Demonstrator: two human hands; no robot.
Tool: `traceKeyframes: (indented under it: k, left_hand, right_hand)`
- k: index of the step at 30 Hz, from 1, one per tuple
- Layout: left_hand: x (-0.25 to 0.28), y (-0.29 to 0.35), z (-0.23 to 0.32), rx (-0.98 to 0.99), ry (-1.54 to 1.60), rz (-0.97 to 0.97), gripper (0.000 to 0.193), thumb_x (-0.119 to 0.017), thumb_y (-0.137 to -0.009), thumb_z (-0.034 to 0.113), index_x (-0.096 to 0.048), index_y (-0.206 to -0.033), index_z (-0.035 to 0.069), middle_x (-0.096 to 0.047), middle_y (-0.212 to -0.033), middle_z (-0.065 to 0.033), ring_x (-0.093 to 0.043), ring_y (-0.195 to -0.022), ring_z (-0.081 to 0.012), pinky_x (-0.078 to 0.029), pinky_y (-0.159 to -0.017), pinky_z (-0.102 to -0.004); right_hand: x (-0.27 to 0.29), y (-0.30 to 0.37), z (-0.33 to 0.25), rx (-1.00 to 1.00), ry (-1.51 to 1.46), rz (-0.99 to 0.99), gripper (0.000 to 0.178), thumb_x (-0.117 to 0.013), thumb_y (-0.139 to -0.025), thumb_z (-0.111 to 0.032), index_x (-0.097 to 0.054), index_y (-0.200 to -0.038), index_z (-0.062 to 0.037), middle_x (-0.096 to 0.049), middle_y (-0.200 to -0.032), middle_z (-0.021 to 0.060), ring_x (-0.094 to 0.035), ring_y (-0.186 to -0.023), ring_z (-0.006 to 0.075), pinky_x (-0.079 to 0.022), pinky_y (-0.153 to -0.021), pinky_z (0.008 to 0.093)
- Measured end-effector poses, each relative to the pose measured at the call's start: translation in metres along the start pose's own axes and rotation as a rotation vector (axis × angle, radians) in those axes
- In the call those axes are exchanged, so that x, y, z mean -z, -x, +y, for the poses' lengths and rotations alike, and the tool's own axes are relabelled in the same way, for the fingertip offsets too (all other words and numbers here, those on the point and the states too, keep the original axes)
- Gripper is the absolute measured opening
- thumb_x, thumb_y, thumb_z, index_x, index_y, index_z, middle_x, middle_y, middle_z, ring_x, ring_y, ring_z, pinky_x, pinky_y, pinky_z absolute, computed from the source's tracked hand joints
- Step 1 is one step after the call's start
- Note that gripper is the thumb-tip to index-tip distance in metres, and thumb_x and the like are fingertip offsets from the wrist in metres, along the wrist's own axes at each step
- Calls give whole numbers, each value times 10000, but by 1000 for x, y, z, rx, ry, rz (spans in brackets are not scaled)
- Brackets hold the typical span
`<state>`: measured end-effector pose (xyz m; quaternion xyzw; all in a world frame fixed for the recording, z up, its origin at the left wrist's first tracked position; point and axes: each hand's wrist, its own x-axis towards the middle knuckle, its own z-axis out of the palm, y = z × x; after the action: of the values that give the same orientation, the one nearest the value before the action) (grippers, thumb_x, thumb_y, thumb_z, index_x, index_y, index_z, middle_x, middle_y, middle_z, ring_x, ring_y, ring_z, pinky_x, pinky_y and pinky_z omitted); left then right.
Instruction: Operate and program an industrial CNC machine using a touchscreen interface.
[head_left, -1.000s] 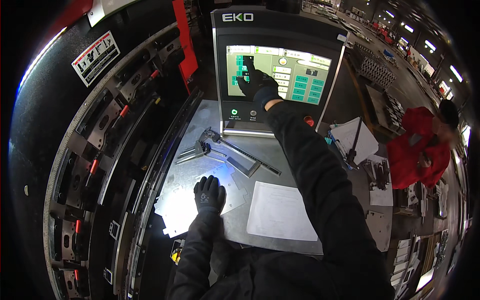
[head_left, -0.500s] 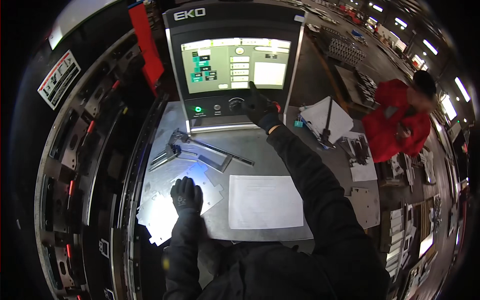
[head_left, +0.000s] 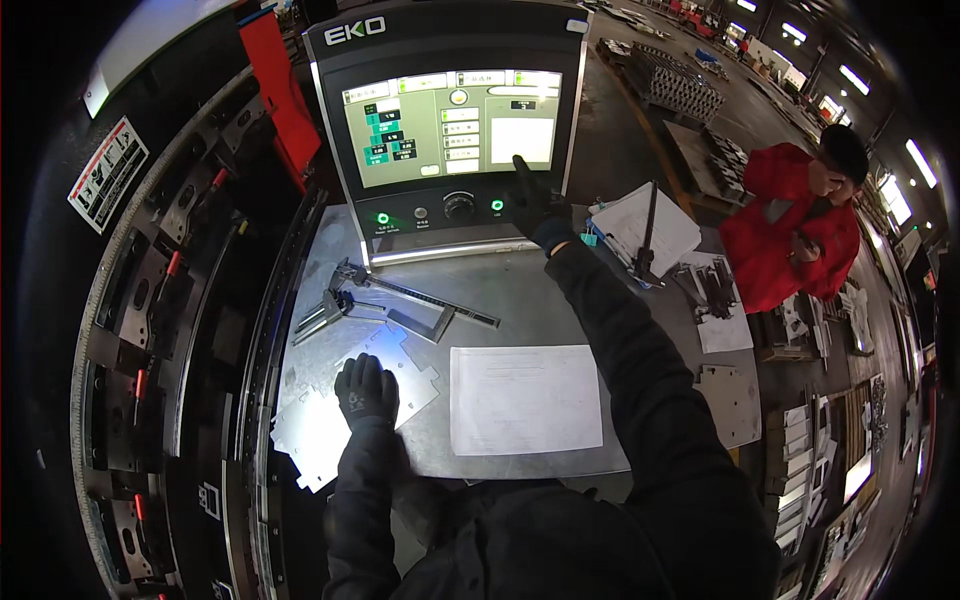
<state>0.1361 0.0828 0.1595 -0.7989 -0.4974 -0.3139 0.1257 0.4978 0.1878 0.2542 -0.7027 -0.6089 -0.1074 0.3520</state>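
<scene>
The gloved left hand lies flattened, gripping nothing, on a notched metal sheet; a paper lies to its right. Beyond rests a caliper. Farther, the right hand (index finger and thumb spread, nothing held) points at the screen; contact cannot be told.

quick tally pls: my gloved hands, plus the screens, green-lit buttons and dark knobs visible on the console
Gloved hands: 2 (left hand, right hand)
Screen: 1
Green-lit buttons: 2
Dark knob: 1
Total: 6
</scene>
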Motion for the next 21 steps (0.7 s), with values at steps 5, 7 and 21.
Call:
traceKeyframes:
  k: [5,7,21]
  left_hand:
    - [-2,-3,1,-6,-8,29,185,-552,-701,169,-536,-859,76,-573,-907,-84,-510,-834,-302,-390,-757,-386]
    - [-1,-2,0,-1,-3,39,184,-553,-701,169,-536,-858,75,-574,-905,-85,-511,-832,-304,-392,-755,-386]
    - [0,-1,3,9,0,13,192,-562,-704,170,-552,-866,67,-584,-930,-93,-524,-867,-312,-401,-767,-394]
  right_hand:
    - [-1,4,-2,0,11,-25,647,-543,-768,-272,-323,-1367,-164,-644,-879,148,-609,-704,346,-452,-583,417]
    - [-6,8,8,-19,-72,99,645,-548,-771,-284,-330,-1367,-172,-645,-882,138,-613,-703,331,-451,-580,415]
    - [-13,6,33,34,-81,121,636,-569,-785,-277,-345,-1359,-121,-611,-910,126,-606,-678,293,-453,-587,381]
